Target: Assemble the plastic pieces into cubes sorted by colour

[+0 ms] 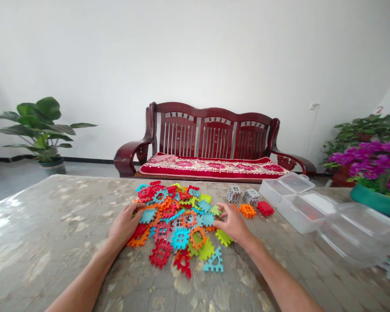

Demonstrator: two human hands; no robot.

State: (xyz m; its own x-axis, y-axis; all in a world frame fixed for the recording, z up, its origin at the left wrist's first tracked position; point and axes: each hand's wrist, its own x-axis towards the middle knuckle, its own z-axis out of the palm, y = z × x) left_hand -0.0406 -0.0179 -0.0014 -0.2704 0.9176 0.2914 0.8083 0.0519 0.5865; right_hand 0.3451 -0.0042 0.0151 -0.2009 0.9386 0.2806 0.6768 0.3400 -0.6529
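Head view is showing both bare hands resting on a heap of colourful toothed plastic tiles (178,221) lying at the frame's centre on a marbled table (52,225). Left hand (125,223) is lying palm-down with loosely spread fingers on the heap's left edge, gripping nothing. Right hand (232,223) is curling its fingertips over tiles at the right edge; whether it is pinching one cannot be told. Clear plastic boxes (299,199) are sitting at right of centre.
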